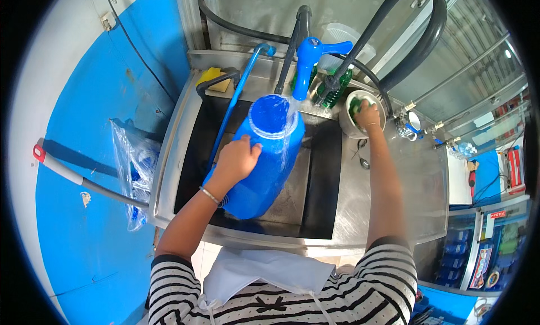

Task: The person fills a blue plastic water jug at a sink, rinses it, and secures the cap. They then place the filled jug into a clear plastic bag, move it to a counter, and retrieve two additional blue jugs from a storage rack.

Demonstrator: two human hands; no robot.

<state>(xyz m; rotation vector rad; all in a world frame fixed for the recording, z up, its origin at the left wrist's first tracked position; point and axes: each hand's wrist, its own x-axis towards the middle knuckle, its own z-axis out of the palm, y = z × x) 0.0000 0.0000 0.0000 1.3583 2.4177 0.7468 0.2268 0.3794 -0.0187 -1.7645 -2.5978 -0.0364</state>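
Note:
A big blue plastic drum (261,173) with a wide round mouth leans in the steel sink basin. My left hand (239,159) grips it just below the neck, fingers curled against its side. The blue tap spout (302,80) hangs above the drum's mouth, and water runs over the rim and down the drum's right side. On the steel counter to the right, my right hand (367,114) reaches into a whitish pot (351,127), its fingers closed on a green scouring pad (354,105). Part of the pad is hidden by the hand and the pot wall.
Green bottles (337,88) stand behind the sink, next to a black hose (439,27) that loops overhead. A yellow cloth (215,79) lies at the back left corner. Right of the pot are a spoon (364,163) and a mug (413,122). A plastic bag (135,167) hangs left.

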